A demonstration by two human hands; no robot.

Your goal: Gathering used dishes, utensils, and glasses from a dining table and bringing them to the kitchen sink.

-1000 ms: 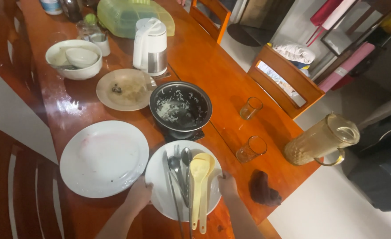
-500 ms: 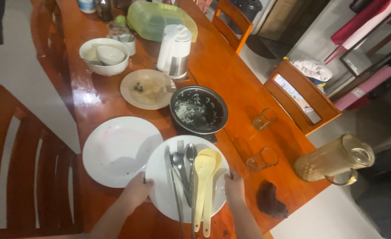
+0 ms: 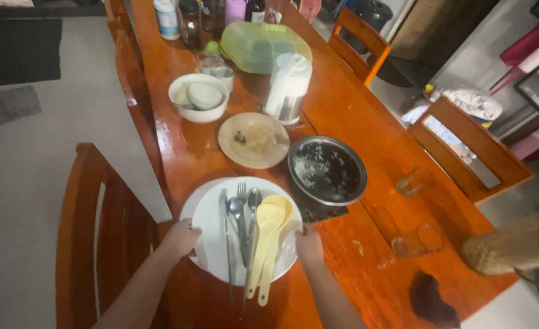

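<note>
1. Since the earlier frames the white plate [image 3: 211,240] with the cutlery has slid leftward and now sits on top of the second white plate [image 3: 190,204], of which only a rim shows.
2. The left hand [image 3: 181,239] grips the plate's left edge, fingers curled over the rim; the right hand [image 3: 309,245] clasps the right edge, thumb on top.
3. Between the hands lie a knife, fork and spoons [image 3: 240,213] and two yellow rice paddles [image 3: 269,234], handles pointing toward the person.
4. Judged from this, stacking is the step in hand; lifting the pair next would call for level carrying so the utensils do not slide off.
5. Just beyond the right hand sits a black pot [image 3: 327,170] with rice stuck inside; further off, a beige plate [image 3: 254,140], a white kettle [image 3: 289,88] and a white bowl [image 3: 199,97].
6. At the far end stand a green food cover [image 3: 263,45] and bottles [image 3: 187,21], one white with a blue label.
</note>
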